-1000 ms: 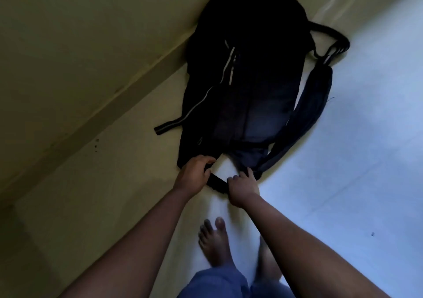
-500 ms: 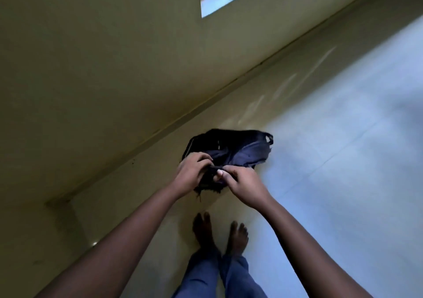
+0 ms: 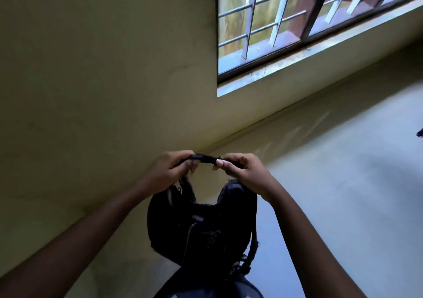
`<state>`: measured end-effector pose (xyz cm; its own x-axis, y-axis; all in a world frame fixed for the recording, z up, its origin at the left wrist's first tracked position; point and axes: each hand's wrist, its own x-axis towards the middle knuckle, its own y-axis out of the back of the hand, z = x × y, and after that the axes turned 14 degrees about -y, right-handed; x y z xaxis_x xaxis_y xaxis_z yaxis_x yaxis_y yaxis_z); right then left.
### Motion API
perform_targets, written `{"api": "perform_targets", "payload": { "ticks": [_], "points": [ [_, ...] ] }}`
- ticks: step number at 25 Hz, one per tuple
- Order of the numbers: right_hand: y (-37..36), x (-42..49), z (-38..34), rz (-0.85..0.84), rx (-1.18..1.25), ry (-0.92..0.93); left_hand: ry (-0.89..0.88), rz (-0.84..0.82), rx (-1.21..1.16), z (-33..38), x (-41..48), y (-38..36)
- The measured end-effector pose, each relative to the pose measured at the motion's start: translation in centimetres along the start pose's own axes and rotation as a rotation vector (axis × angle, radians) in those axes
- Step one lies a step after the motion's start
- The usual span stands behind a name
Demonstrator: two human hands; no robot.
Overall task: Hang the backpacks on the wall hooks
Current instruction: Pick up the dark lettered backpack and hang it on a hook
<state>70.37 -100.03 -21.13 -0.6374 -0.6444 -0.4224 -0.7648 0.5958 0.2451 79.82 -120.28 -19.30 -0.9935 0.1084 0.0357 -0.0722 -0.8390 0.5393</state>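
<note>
Head view: my left hand (image 3: 174,169) and right hand (image 3: 242,172) each pinch the loop (image 3: 206,158), the backpack (image 3: 201,229) hanging at six o'clock. It looks soft and fairly light, best held by this loop.

I see the black backpack (image 3: 201,226) hanging slack just below the left hand (image 3: 170,172) and right hand (image 3: 242,173), its top loop (image 3: 206,158) pinched and stretched level between them
</note>
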Motion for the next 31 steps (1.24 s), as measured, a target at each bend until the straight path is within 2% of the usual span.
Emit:
{"api": "perform_targets", "payload": {
  "ticks": [4, 10, 15, 19, 21, 25, 28, 31],
  "points": [
    [0.6, -0.9, -5.3, -0.095, 0.059, 0.160, -0.121, 0.261, 0.114, 6.7, -1.3, 4.0],
    [1.7, -0.5, -15.1, -0.047, -0.091, 0.447, -0.289, 0.530, 0.512, 12.9, -1.9, 10.2],
    [4.6, 1.3, -26.1, 0.112, -0.295, 0.650, -0.424, 0.727, 0.694, 16.3, 1.2, 17.6],
    [6.3, 3.5, -36.2, 0.341, -0.421, 0.910, -0.483, 0.879, 0.828, 19.5, 4.6, 25.5],
    [7.3, 4.6, -40.3, 0.500, -0.504, 1.053, -0.495, 0.918, 0.933, 21.1, 6.1, 29.0],
    [10.2, 6.1, -48.0, 0.736, -0.706, 1.150, -0.602, 0.974, 1.168, 25.2, 8.8, 35.6],
    [11.8, 6.3, -51.9, 0.762, -0.804, 1.172, -0.725, 0.896, 1.359, 26.9, 10.0, 38.9],
    [13.4, 7.2, -56.5, 0.751, -0.846, 1.209, -0.776, 0.919, 1.531, 28.5, 11.9, 42.5]
  ]
}}
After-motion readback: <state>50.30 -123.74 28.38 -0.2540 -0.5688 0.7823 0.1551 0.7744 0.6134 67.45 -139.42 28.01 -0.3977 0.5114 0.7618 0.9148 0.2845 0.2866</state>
